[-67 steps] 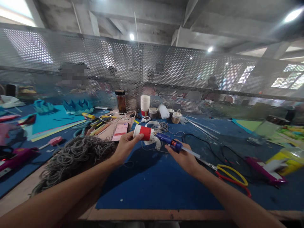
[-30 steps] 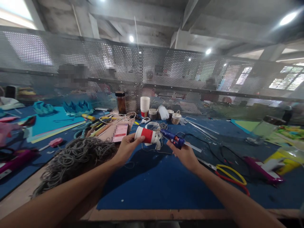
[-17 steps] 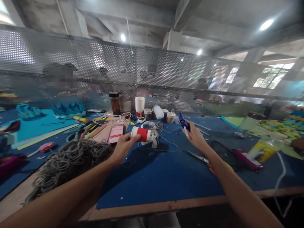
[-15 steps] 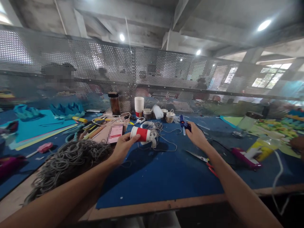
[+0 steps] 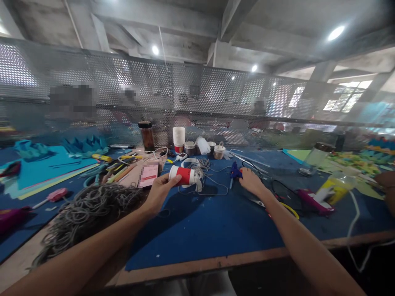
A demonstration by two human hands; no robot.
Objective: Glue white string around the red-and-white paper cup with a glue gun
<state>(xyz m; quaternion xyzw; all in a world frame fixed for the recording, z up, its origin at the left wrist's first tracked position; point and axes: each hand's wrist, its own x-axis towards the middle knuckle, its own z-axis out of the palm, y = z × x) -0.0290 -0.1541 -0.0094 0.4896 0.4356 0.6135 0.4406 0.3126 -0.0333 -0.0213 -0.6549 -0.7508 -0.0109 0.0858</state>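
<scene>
My left hand [image 5: 159, 192] grips a paper cup [image 5: 185, 176], white with a red band, tipped on its side above the blue mat [image 5: 197, 230]. Pale strips hang at the cup's right end, and thin grey cord [image 5: 203, 165] lies loosely behind it. Off to the right, my right hand [image 5: 253, 181] is closed round a blue hot glue gun [image 5: 236, 170], its nozzle apart from the cup. Below that hand lie scissors [image 5: 258, 202], partly hidden by my right forearm.
A heap of grey cord [image 5: 101, 205] sits by my left forearm, near a phone [image 5: 149, 174]. Stacked paper cups [image 5: 178, 137] and a dark jar [image 5: 147, 137] stand at the back before a perforated metal screen. A purple glue gun [image 5: 314, 201] lies right.
My right hand has moved the glue gun a little left and down, turning it slightly. The left hand and cup have hardly moved. The view has shifted slightly.
</scene>
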